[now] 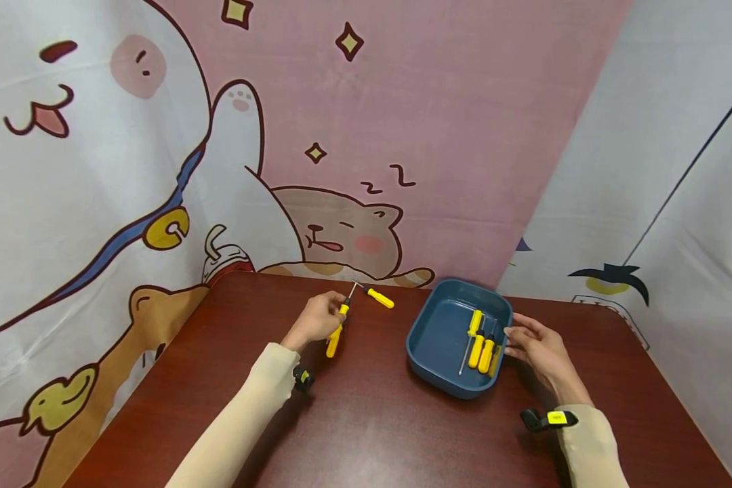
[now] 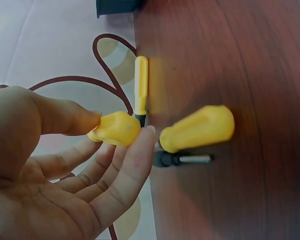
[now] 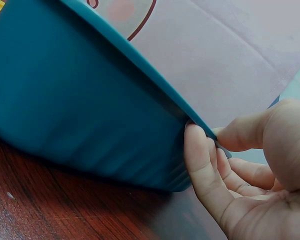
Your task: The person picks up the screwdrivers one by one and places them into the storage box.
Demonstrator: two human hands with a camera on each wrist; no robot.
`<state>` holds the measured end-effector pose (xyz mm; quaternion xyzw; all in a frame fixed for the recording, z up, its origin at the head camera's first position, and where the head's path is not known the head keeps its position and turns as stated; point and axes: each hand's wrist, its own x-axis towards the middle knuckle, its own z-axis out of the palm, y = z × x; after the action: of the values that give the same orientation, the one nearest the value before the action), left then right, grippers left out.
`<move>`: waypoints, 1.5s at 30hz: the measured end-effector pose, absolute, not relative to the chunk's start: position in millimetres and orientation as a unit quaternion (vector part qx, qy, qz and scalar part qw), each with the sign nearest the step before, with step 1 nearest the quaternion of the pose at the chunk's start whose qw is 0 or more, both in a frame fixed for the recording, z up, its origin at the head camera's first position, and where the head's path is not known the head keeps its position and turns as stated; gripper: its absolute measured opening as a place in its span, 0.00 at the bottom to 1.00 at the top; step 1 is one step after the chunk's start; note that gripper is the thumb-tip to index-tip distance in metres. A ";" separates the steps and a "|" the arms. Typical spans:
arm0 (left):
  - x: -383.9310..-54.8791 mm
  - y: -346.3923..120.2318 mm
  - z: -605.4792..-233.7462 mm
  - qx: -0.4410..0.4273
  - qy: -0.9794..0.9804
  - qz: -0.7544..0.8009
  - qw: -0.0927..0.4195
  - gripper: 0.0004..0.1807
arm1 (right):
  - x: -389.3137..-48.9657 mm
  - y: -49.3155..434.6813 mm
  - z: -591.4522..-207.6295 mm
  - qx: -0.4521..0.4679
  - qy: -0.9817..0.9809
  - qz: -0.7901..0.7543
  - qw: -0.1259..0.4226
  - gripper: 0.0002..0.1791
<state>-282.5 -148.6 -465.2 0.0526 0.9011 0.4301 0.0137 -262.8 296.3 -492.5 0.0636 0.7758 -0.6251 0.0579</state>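
My left hand (image 1: 318, 318) pinches the yellow handle of a screwdriver (image 2: 116, 129) between thumb and fingers. Its shaft points away, toward the back of the table. Just below lies a second yellow handle (image 1: 333, 344), with a black piece with a metal tip (image 2: 167, 159) beside it in the left wrist view. Farther back rests another yellow-handled screwdriver (image 1: 381, 298). On the right, my right hand (image 1: 539, 347) holds the rim of a blue bin (image 3: 90, 100), thumb on one side and fingers on the other. Several yellow-handled screwdrivers (image 1: 476, 350) lie along the bin's right side.
The dark red-brown table (image 1: 366, 434) ends at a cloth backdrop (image 1: 463, 135) printed with cartoon animals. The bin stands near the table's back edge. Wrist-worn cameras (image 1: 549, 419) sit on both forearms.
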 end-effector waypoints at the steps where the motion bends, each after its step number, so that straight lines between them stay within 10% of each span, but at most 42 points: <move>1: -282.8 -146.8 -464.7 0.054 0.900 0.433 0.013 0.22 | -262.6 296.3 -492.4 0.064 0.775 -0.626 0.059 0.39; 45: -283.4 -75.0 -435.7 0.111 0.879 0.460 0.061 0.23 | -263.0 298.6 -493.0 0.064 0.768 -0.634 0.061 0.40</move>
<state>-283.4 -75.0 -435.7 0.1108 0.8790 0.4597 0.0606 -263.0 298.6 -493.0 0.0636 0.7682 -0.6340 0.0615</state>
